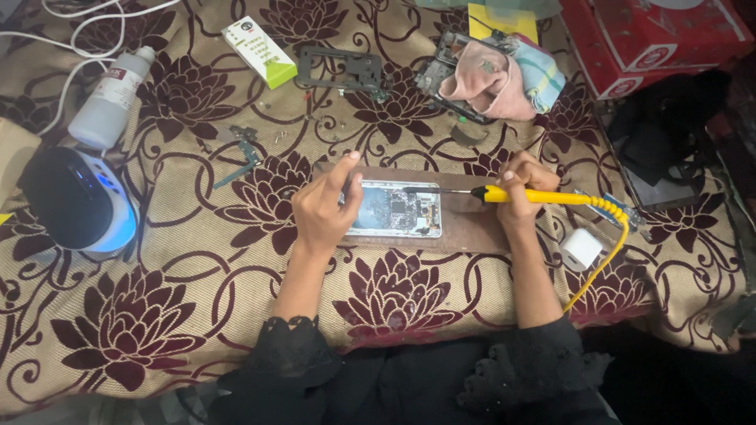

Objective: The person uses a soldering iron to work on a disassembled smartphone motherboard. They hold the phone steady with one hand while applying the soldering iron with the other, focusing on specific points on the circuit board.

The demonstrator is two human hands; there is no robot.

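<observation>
Head camera looks down at two hands over one opened phone (pixel 394 208), which lies flat on a brown board (pixel 465 228) in the middle of the cloth. The left hand (pixel 323 208) rests on the phone's left end, its fingers curled, with one finger pointing up. The right hand (pixel 524 185) is just to the right of the phone and is closed around one yellow soldering iron (pixel 535 196). The iron's thin metal tip reaches left over the top edge of the phone. A curly yellow cord runs from the iron.

The phone's inside looks shiny, with small dark parts. The cloth (pixel 157 315) is tan with big dark red flowers.

One white plug cube (pixel 581 248) sits near the right wrist. One white plastic bottle (pixel 110 98) lies far to the left, and one soft pink rag (pixel 492 83) sits at the top.
</observation>
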